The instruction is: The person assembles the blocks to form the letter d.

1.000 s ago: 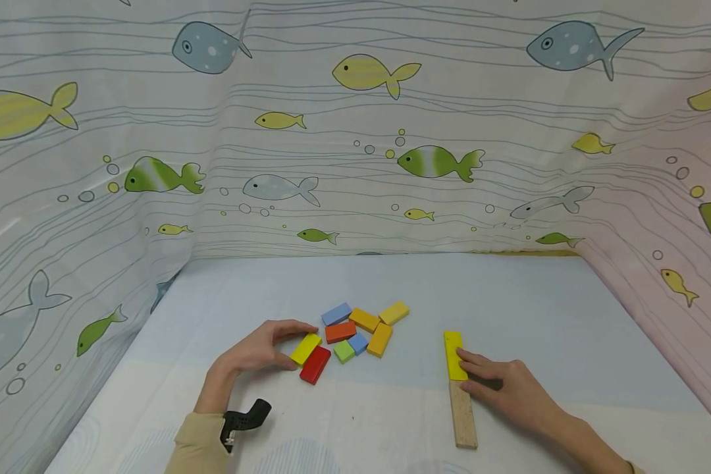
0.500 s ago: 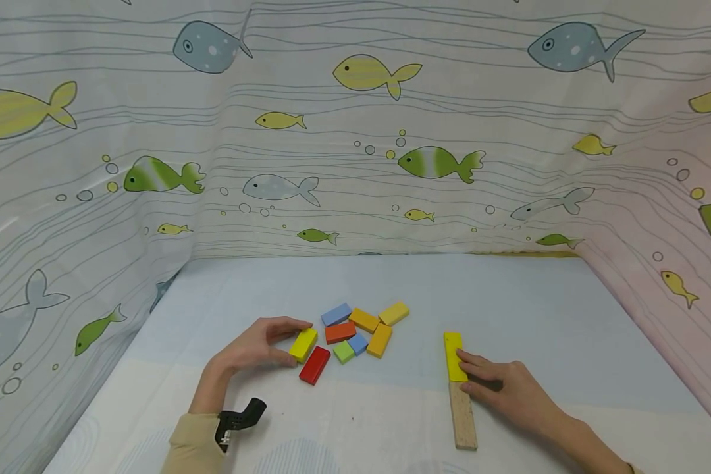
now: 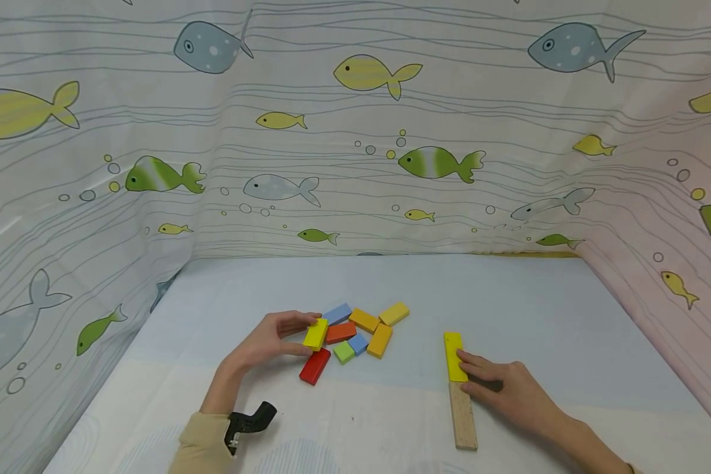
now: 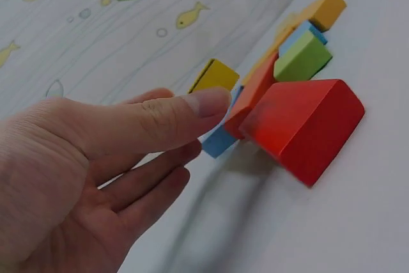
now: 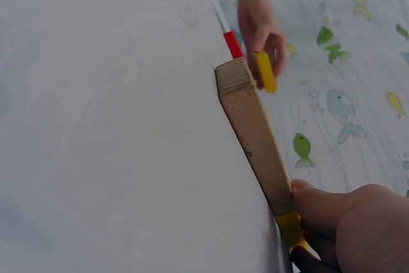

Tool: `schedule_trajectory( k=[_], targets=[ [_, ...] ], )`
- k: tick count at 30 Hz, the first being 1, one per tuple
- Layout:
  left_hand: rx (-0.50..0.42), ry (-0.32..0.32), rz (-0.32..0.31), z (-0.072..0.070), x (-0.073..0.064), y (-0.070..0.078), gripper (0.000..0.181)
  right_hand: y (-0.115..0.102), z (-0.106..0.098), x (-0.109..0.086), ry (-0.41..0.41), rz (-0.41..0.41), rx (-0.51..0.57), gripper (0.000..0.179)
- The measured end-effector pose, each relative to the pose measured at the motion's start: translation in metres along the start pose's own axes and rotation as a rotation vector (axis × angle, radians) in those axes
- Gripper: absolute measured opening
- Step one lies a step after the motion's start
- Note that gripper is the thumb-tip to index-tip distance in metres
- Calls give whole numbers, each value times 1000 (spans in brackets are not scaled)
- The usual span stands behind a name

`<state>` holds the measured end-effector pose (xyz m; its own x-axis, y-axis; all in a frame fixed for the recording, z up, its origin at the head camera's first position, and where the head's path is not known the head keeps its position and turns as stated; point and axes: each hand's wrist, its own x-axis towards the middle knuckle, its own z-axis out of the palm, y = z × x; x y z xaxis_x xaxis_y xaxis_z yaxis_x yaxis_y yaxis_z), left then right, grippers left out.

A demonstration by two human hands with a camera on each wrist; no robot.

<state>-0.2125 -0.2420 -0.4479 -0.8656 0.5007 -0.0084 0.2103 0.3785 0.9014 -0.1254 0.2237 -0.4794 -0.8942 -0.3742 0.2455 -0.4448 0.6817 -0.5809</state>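
Yellow block [image 3: 316,334] pinched, the left hand [image 3: 275,337] hung over the bench [image 3: 385,408], near a red block [image 3: 315,367] and a coloured cluster [image 3: 364,320]; the right hand [image 3: 512,390] touched another yellow block [image 3: 453,349] abutting a wooden block [image 3: 463,418], whether gripping I couldn't tell. From the left wrist, the left hand partly hid its block. From the right, wood overlapped the red block.

A screened-off booth [image 3: 225,125]: fish-print sheeting [image 3: 332,148] walls three sides of the table [image 3: 509,309].

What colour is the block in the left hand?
Yellow; the block in the left hand shows best in the head view.
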Motion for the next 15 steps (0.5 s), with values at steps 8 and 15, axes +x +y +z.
schedule_trajectory(
  k=[8, 15],
  targets=[
    [-2, -4, 23, 18, 8, 12, 49, 0, -1, 0, 4, -20, -7, 45],
    [-4, -5, 49, 37, 15, 22, 50, -1, -1, -1, -4, -10, -3, 46]
  ],
)
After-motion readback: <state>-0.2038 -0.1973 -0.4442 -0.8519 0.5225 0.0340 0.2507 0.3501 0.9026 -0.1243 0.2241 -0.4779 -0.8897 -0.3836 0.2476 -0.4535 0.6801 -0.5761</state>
